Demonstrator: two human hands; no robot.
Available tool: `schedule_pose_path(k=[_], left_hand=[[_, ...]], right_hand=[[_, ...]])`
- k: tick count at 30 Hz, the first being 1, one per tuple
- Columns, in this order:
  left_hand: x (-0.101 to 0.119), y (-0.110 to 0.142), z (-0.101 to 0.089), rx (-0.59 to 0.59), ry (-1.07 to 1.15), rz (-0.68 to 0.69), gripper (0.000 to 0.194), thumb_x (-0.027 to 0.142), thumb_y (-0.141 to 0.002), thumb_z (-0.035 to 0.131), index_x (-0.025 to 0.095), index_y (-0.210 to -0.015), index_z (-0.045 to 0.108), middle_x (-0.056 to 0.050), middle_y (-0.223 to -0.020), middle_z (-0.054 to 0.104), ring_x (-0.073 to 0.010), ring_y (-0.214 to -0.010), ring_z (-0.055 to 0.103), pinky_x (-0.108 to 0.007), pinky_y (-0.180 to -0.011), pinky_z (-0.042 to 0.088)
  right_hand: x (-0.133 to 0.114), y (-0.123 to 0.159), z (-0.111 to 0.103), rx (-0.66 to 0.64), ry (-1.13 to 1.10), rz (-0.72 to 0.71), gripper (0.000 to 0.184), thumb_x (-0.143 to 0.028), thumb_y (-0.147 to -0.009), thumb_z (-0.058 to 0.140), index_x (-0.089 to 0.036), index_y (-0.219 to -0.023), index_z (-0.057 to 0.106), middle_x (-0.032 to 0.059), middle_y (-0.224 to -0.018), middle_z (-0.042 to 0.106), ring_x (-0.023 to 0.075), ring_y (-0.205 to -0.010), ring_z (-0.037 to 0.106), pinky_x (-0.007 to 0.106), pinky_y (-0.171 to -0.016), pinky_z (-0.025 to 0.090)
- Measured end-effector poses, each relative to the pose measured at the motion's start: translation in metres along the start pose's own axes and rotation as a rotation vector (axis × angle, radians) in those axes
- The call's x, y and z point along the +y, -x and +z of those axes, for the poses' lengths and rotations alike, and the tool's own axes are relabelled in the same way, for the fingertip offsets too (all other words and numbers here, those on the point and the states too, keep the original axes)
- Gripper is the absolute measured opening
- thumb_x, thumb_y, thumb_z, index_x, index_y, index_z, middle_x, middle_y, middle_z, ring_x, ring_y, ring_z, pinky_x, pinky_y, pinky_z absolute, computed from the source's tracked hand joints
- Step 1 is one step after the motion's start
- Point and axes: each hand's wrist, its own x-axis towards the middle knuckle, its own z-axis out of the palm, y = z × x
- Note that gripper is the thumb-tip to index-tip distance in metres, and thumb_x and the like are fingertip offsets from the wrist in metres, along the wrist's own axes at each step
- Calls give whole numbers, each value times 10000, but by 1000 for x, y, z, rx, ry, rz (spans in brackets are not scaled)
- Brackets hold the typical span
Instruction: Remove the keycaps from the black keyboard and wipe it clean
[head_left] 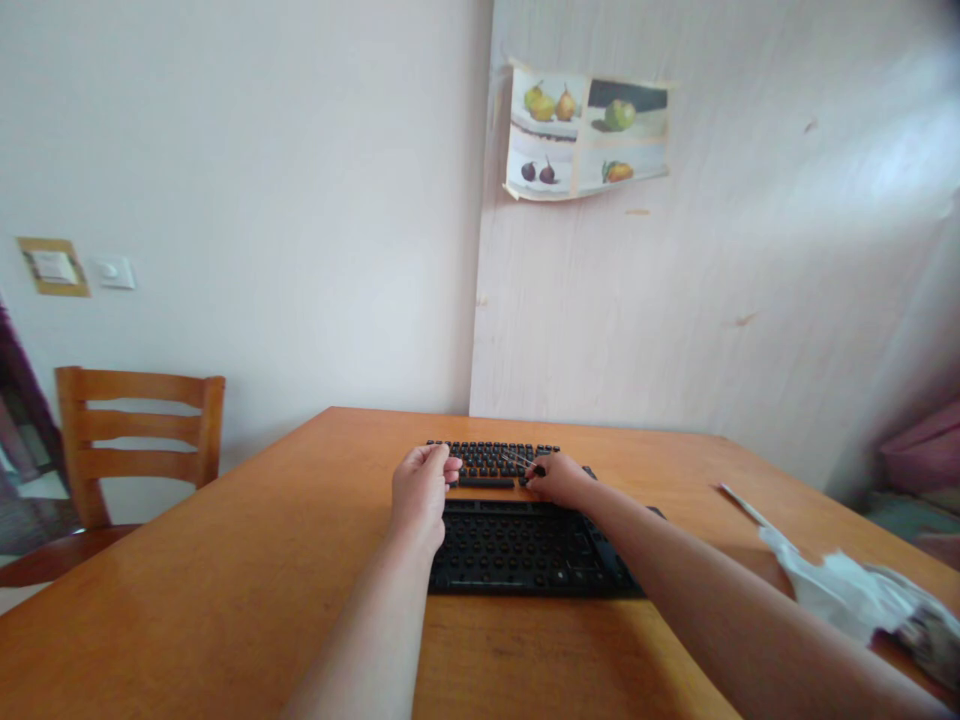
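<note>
Two black keyboards lie on the wooden table (225, 560). The near keyboard (525, 550) has bare switches, and the far keyboard (491, 458) still carries keycaps. My left hand (420, 490) is curled in a loose fist over the left end of the far keyboard, fingers pinched together. My right hand (555, 478) rests at that keyboard's right end, closed on a thin wire tool (517, 458) that reaches over the keys. A long black keycap (486, 483) lies between the two keyboards.
A wooden chair (135, 440) stands at the left of the table. Crumpled white paper or cloth (847, 590) and a thin white stick (742, 503) lie at the table's right side. Walls rise close behind, with a fruit picture (585, 135).
</note>
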Motion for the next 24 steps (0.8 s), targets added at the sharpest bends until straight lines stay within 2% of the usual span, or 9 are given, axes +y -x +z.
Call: schedule_pose_path(k=[17,24], left_hand=[[4,0,0,16,23,-29,229,359,-660,680,159,-755,623,-32,-646,697,-104,-527,576,-213,-519,381],[3,-2,-2,17,31,-30,219,353,-660,679,162,-750,623,-30,-643,698,-108,-539,584,-213,-518,384]], right_hand=[[-3,5,3,17,-18,2,174,-237,-692,687,-204,-856,735,14,-731,684,157,-667,591,235,-593,390],[-8,10,-7,58,-45,-44,139,-272,-715,685,-179,-815,712,26,-749,674,169,-704,585,245,-606,371]])
